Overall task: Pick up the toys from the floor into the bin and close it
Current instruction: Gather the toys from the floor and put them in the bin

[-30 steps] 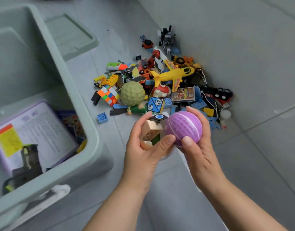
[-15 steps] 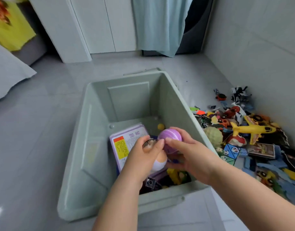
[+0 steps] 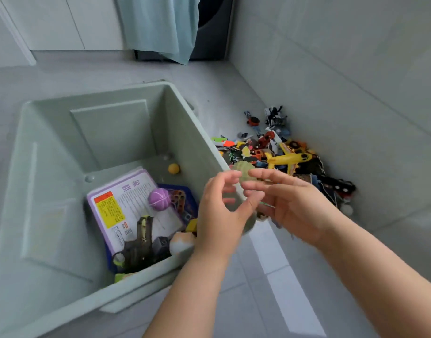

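The pale green bin (image 3: pixel 63 296) stands open on the floor at the left. Inside it lie a purple ball (image 3: pixel 158 198), a purple-edged booklet (image 3: pixel 126 191), a small yellow ball (image 3: pixel 173 168) and several dark toys. My left hand (image 3: pixel 221 215) and my right hand (image 3: pixel 290 203) hover empty over the bin's right rim, fingers loosely spread. The toy pile with a yellow plane (image 3: pixel 288 159) and a green ball (image 3: pixel 243 168) lies on the floor by the wall, right of the bin.
A tiled wall (image 3: pixel 355 81) rises right behind the toy pile. At the back hang a light blue cloth (image 3: pixel 158 25) over a dark appliance, with white cabinets (image 3: pixel 51 20) to the left. Grey floor tiles (image 3: pixel 270 289) lie under my arms.
Both hands have let go of the purple ball and the other toys, which now lie in the bin. The hands have moved right, toward the bin's rim.
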